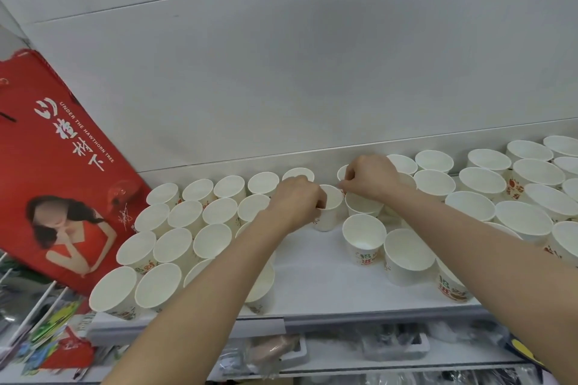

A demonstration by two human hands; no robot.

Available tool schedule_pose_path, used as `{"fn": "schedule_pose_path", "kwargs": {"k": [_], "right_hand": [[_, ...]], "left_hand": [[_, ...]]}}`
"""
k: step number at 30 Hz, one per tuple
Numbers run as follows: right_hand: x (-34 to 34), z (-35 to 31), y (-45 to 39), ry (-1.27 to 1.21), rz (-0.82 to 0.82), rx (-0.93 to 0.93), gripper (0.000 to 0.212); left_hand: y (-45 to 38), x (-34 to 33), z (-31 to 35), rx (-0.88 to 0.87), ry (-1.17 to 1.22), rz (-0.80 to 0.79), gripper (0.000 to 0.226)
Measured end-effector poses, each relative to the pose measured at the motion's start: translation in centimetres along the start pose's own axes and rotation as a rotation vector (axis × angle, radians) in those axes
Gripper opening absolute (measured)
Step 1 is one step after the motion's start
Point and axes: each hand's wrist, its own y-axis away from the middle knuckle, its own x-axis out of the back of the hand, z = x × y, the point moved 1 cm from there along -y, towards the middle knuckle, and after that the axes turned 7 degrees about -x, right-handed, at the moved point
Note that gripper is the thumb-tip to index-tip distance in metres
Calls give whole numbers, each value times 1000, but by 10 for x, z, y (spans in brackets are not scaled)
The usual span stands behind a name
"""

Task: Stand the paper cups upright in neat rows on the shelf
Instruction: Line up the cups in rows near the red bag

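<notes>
Several white paper cups with red and green print stand upright on a white shelf point(312, 275). Neat rows point(175, 219) fill the left part; a looser group point(488, 194) stands at the right. My left hand point(297, 200) grips the rim of one cup point(330, 209) in the gap between the groups. My right hand point(370, 176) pinches the rim of a cup point(344, 172) at the back of the shelf, mostly hidden behind the hand. Two cups point(364, 241) stand apart in the front middle.
A red poster point(62, 166) with white lettering leans at the left end of the shelf. The white back wall point(281, 87) rises behind the cups. Below the shelf's front edge point(266, 325) lie packaged goods and bags on lower racks.
</notes>
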Motion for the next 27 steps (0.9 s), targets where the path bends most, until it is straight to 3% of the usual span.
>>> {"fn": "schedule_pose_path", "kwargs": {"k": [4,12,18,23,27], "right_hand": [[-7,-14,-2,8,0,33,9],[-17,-38,1,62,64,140,14],[14,-7,22,-226,194,95,12],[49,48,54,-227,-72,36,17],[41,59,69,-207,-76,59,17]], "left_hand": [[23,-1,-10,12,-27,18,12],[41,-4,-15,46,-52,73,19],[44,-6,-21,38,56,76,17],[41,-3,-28,62,75,96,11],[34,2,-25,74,53,69,21]]}}
